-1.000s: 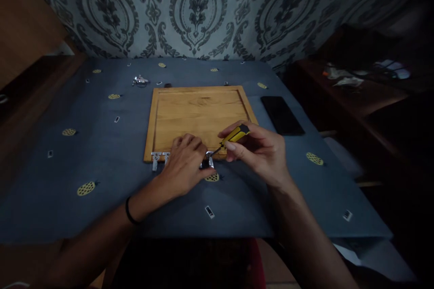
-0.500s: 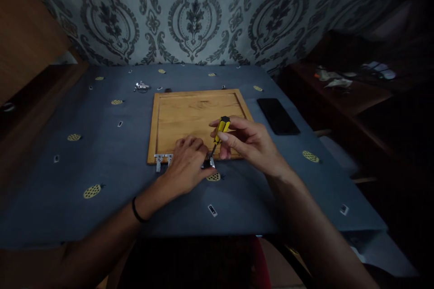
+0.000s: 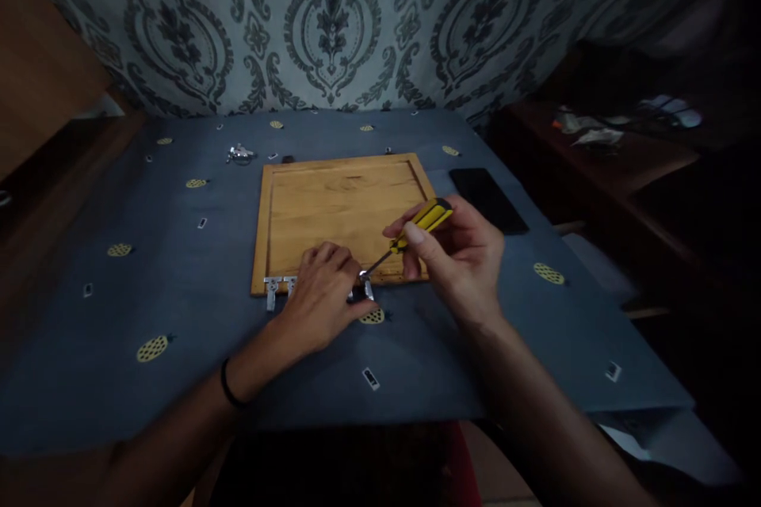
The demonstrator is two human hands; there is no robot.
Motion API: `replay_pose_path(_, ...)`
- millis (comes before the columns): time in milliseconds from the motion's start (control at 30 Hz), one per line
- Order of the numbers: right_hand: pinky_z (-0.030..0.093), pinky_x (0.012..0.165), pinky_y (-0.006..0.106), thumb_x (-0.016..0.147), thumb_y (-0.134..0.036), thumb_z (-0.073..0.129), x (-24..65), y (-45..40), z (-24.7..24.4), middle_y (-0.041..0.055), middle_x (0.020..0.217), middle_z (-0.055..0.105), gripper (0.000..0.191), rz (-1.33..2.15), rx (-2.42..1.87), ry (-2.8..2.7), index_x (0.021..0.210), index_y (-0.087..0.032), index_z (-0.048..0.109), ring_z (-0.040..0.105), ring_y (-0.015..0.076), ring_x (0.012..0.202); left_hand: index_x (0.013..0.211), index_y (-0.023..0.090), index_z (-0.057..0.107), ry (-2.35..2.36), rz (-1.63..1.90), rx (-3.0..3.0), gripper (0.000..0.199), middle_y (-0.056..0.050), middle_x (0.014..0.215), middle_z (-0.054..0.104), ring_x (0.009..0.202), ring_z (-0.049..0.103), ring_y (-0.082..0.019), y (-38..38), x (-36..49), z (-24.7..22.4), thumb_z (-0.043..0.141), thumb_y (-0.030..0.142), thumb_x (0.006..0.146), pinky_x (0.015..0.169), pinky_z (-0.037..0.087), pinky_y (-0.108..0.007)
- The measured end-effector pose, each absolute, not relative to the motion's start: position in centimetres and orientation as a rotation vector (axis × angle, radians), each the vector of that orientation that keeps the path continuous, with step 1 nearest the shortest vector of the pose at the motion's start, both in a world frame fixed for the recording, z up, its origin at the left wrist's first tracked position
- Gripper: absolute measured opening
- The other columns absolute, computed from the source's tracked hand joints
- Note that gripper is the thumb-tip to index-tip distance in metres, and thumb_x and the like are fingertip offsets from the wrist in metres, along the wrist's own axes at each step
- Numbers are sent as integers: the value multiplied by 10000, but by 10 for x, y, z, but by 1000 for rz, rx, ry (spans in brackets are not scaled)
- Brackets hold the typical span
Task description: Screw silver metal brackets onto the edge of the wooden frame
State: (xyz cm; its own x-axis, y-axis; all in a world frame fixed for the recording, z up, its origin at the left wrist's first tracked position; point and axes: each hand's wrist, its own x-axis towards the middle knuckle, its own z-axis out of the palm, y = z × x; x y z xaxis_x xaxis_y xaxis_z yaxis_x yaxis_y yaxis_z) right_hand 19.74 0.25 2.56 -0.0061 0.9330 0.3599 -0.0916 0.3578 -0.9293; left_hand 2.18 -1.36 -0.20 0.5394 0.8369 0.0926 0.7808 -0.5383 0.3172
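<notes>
A wooden panel (image 3: 338,210) with a raised frame lies on the blue tablecloth. Metal hinges (image 3: 272,293) sit along its near edge at the left. My left hand (image 3: 324,293) rests over that edge, its fingers bent on the wood and its thumb at another metal hinge (image 3: 369,290), which it partly hides. My right hand (image 3: 455,249) grips a yellow and black screwdriver (image 3: 425,222), tilted with its handle up to the right. The screwdriver's tip meets the hinge beside my left thumb; any screw there is too small to make out.
A black phone (image 3: 491,202) lies right of the panel. Small metal parts (image 3: 241,154) lie behind it at the left. A patterned curtain (image 3: 333,24) hangs behind the table. Cluttered dark furniture (image 3: 612,166) stands at the right, wooden furniture (image 3: 47,55) at the left.
My right hand has moved right and turned, so the screwdriver leans much more to the right. My left hand stays on the panel's near edge. The view has shifted slightly.
</notes>
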Motion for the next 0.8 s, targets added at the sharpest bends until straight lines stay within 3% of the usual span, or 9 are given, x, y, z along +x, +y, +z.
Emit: replay_pose_path(800, 462, 388, 204, 802, -461, 795, 195, 2, 15, -22, 720, 662, 317, 1000, -943, -1381, 831, -214, 599, 526, 64, 419, 1012, 166, 639, 1359, 377, 2581, 388, -77, 1060, 653, 1064, 544, -294, -15, 22, -5, 776, 472, 818, 906, 437, -432)
